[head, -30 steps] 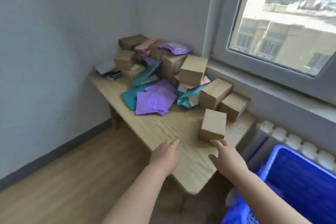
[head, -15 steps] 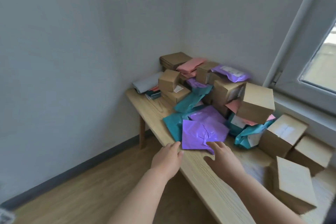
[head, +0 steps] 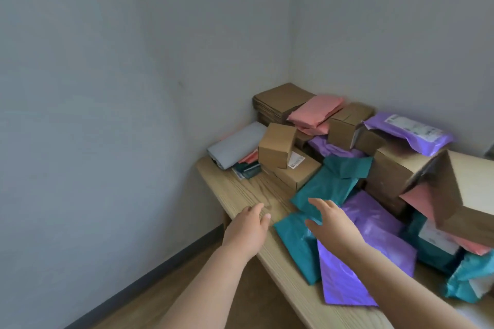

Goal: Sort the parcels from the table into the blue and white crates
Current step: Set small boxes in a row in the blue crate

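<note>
Wood counter (head: 236, 195), light grain, set into a corner between two grey walls (head: 107, 88). Dark skirting (head: 160, 272) and wood floor (head: 173, 302) at lower left.

All the parcels are on the counter, heaped from the back corner out to the right frame edge (bare wood only along the near-left strip).

Count, as far as I can make out:
- brown boxes: five. A small one (head: 276, 145) sits on a labelled one (head: 296, 171); a tilted one (head: 467, 195) at the right leans over the pile.
- stack of flat cardboard (head: 280, 99): one, in the back corner.
- teal mailers (head: 328, 181): at least three.
- purple mailers (head: 347, 283): three, one labelled on top at the back.
- pink mailers (head: 315, 109): back stack, plus one under the tilted box.
- grey mailer (head: 238, 141): one, far left, over some smaller items too blurred to tell.

Left grip (head: 247, 232): palm down at the counter's near edge, just beside a teal mailer, fingers relaxed, holding nothing. Contact with the wood: cannot tell.

Right grip (head: 334, 227): fingers spread, above the teal and purple mailers, holding nothing.
</note>
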### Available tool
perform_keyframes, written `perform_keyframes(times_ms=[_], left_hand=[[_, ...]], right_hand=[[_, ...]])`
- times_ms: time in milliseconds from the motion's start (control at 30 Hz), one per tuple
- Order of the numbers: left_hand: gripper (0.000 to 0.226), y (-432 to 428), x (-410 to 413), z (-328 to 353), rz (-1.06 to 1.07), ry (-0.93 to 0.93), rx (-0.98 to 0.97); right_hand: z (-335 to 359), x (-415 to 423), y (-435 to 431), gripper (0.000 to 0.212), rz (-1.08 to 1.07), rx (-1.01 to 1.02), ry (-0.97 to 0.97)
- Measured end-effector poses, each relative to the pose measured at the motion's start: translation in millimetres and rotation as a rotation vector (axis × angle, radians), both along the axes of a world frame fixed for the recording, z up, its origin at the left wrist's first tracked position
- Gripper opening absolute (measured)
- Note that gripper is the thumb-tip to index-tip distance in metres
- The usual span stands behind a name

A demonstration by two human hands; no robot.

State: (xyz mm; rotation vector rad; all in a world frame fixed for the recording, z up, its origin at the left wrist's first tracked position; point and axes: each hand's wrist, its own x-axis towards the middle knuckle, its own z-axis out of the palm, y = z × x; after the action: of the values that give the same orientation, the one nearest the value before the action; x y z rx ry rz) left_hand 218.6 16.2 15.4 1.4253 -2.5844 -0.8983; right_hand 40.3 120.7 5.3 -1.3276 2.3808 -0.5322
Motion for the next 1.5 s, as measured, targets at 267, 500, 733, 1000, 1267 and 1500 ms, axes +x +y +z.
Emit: perform_keyframes(times_ms=[267, 500, 733, 1000, 1267, 1500], left_hand=[[0.05, -157.7, -28.5, -5.0, -0.082, 0.063, 0.039], [0.047, -262.6, -68.7, -19.5, -0.177, 0.085, 0.108], [0.044, -317.0, -133.5, -37.7, -0.112, 0.154, 0.297], [0.045, -332.2, -176.0, -56.5, 0.048, 0.161, 0.603], [0.041, -351.9, -173.9, -53.6, 0.16, 0.377, 1.056], [0.091, -360.5, -174.8, -44.2, 0.023, 0.554, 1.271]], right_hand=[[4.2, 2.8, -133.0, 0.053, -0.141, -0.055, -0.029], [-0.6, 10.1, -199.3, 0.055, -0.366, -0.06, -0.089], [-6.2, -16.6, -249.1, 0.058, -0.569, -0.117, -0.156], [-19.2, -66.8, -299.3, 0.07, -0.677, -0.149, -0.409], [-23.7, -79.1, -298.2, 0.063, -0.857, -0.308, -0.695], [-18.2, -52.8, -282.2, 0.047, -1.003, -0.505, -0.876]])
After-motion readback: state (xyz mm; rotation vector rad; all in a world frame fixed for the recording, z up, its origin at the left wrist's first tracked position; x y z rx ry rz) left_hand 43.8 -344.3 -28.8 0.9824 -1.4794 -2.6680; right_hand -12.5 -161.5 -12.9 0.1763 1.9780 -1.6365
